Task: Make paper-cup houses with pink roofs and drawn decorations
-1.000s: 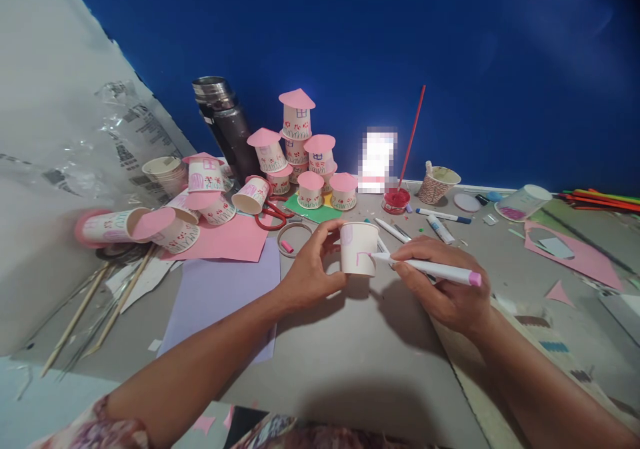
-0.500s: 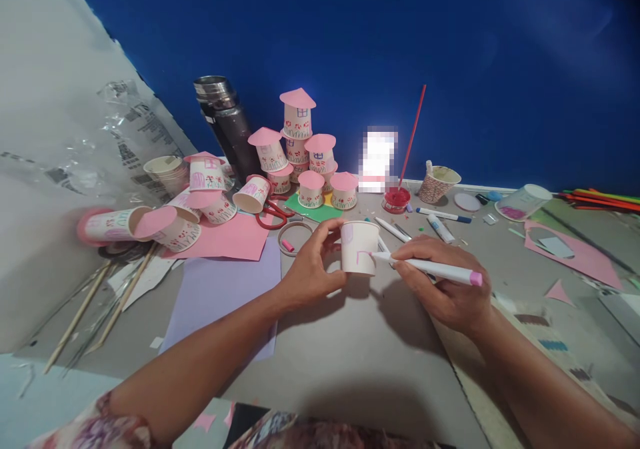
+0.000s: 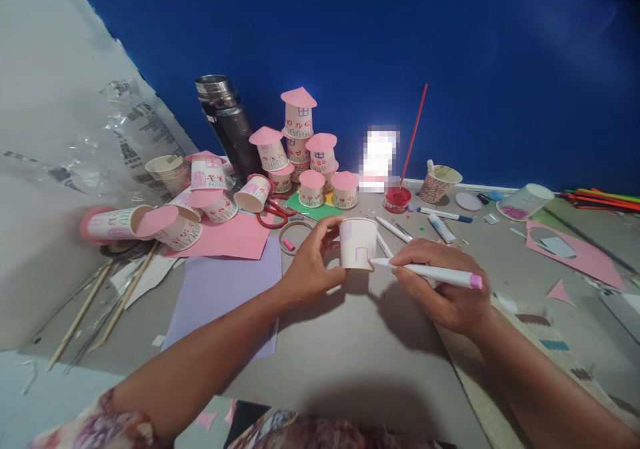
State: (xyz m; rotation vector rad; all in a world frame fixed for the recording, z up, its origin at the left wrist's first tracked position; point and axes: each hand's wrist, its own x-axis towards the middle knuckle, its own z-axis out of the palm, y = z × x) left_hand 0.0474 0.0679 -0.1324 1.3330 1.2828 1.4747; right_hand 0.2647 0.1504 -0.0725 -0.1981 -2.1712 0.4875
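My left hand (image 3: 315, 256) grips a white paper cup (image 3: 358, 244) by its left side, thumb low and fingers behind. The cup stands nearly upright above the table and bears a purple arched shape and a pink-purple, three-sided outline. My right hand (image 3: 443, 286) is closed around a white marker (image 3: 435, 273) with a pink end. The marker's tip touches the cup at the lower right of the outline. Behind the cup lie white markers (image 3: 393, 229). Further back, decorated paper cups with pink cone roofs (image 3: 299, 112) are stacked up.
Red-handled scissors (image 3: 273, 216) and a tape roll (image 3: 295, 237) lie left of the cup. Purple paper (image 3: 225, 296) is near my left forearm. A dark flask (image 3: 227, 122), a red paint pot (image 3: 397, 199) and a patterned cup (image 3: 439, 184) stand at the back.
The marker's tip has moved down the cup, adding a vertical line on the right of the outline. The cup has shifted slightly up and left.
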